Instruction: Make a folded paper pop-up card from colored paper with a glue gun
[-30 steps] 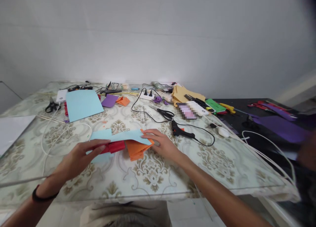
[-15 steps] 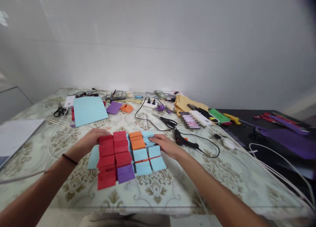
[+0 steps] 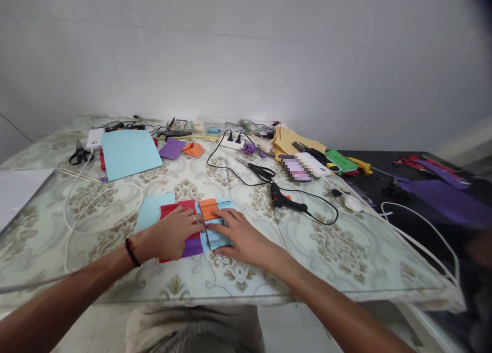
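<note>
A panel of folded paper squares lies flat on the patterned tablecloth before me. Its left half has red squares (image 3: pixel 187 205) and a purple square (image 3: pixel 192 247). On the right half are an orange square (image 3: pixel 208 209) and light blue squares (image 3: pixel 215 241). A light blue sheet (image 3: pixel 150 209) shows at the panel's left. My left hand (image 3: pixel 175 233) rests over the red squares, fingers extended and covering much of them. Spread fingers of my right hand (image 3: pixel 240 239) press on the blue and orange squares. The two hands' fingertips nearly meet at the middle.
A black glue gun (image 3: pixel 288 201) with its cord lies to the right, black scissors (image 3: pixel 258 170) behind it. Farther back are a power strip (image 3: pixel 231 142), a large light blue sheet (image 3: pixel 130 154) and yellow paper (image 3: pixel 294 142). A white cable (image 3: pixel 111 231) loops at left.
The paper panel, held tilted up by its sides before, now lies flat on the table. Both hands have moved inward from its edges onto its top. The view has tilted down.
</note>
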